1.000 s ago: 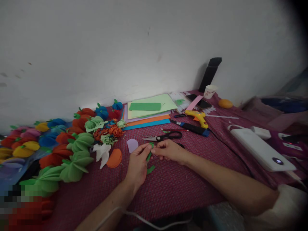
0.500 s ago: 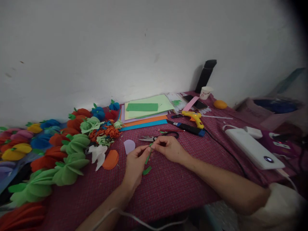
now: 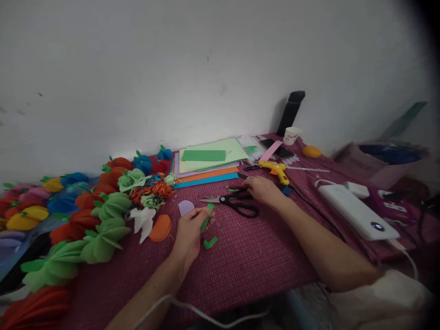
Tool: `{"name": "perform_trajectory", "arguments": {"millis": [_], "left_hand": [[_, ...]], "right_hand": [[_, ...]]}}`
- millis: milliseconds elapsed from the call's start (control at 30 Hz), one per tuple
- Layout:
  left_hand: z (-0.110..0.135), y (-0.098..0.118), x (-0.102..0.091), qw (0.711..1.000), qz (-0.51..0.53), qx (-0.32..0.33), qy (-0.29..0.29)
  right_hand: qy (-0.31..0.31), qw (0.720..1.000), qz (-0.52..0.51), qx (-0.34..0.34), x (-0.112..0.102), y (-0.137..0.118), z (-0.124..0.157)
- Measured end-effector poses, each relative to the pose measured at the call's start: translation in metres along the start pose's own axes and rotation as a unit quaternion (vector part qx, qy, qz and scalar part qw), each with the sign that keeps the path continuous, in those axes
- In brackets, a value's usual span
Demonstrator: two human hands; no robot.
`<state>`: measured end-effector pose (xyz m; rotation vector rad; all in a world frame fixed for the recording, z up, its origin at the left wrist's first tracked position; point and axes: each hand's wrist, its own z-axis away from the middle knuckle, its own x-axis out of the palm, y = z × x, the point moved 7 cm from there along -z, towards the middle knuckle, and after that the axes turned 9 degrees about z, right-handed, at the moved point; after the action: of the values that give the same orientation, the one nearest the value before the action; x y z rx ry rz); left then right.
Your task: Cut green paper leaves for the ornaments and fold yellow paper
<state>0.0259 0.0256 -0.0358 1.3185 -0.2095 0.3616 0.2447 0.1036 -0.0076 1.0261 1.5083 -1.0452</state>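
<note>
My left hand (image 3: 188, 229) is closed, pinching a narrow green paper strip (image 3: 207, 219) upright between thumb and fingers. Below it on the cloth lies a small bent green scrap (image 3: 210, 242). Between my hands rest the black-handled scissors (image 3: 237, 205), blades pointing left. My right hand (image 3: 263, 189) reaches over the red pencil (image 3: 236, 187) and the utility knife (image 3: 286, 189), which it partly covers. Its fingers are bent together just above the scissor handles; what they hold, if anything, is hidden.
Many coloured paper pumpkins (image 3: 106, 233) fill the left side. Orange paper circles (image 3: 161, 228) and shredded paper (image 3: 161, 190) lie beside them. Stacked paper sheets (image 3: 206, 178) are at the back. A yellow glue gun (image 3: 277, 170), paper cup (image 3: 291, 135) and white power bank (image 3: 355, 211) stand right.
My right hand has let go of the green strip and moved right and up to the tools behind the scissors. My left hand keeps the strip, now turned upright.
</note>
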Motion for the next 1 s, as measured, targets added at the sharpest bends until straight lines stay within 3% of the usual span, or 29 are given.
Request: {"name": "perform_trajectory", "arguments": {"millis": [200,567,700,800,900,1000], "left_hand": [[0.002,0.001,0.001,1.0,0.017,-0.001,-0.004],[0.001,0.0,0.001,0.999,0.031,0.004,-0.015],[0.001,0.001,0.001,0.999,0.037,0.01,-0.015],[0.0,0.002,0.001,0.999,0.035,0.02,-0.012],[-0.001,0.001,0.002,0.999,0.03,0.029,-0.012],[-0.001,0.001,0.002,0.998,0.028,0.048,-0.006]], "right_hand": [[-0.031,0.999,0.03,0.0,0.009,0.008,-0.003],[-0.047,0.997,-0.016,0.057,0.016,0.02,-0.005],[0.032,0.992,-0.101,0.071,-0.007,0.01,0.0],[0.084,0.96,-0.268,-0.003,-0.027,-0.025,0.012],[-0.011,0.911,-0.397,-0.113,-0.024,-0.075,0.028],[-0.081,0.861,-0.492,-0.096,-0.011,-0.097,0.038]]}}
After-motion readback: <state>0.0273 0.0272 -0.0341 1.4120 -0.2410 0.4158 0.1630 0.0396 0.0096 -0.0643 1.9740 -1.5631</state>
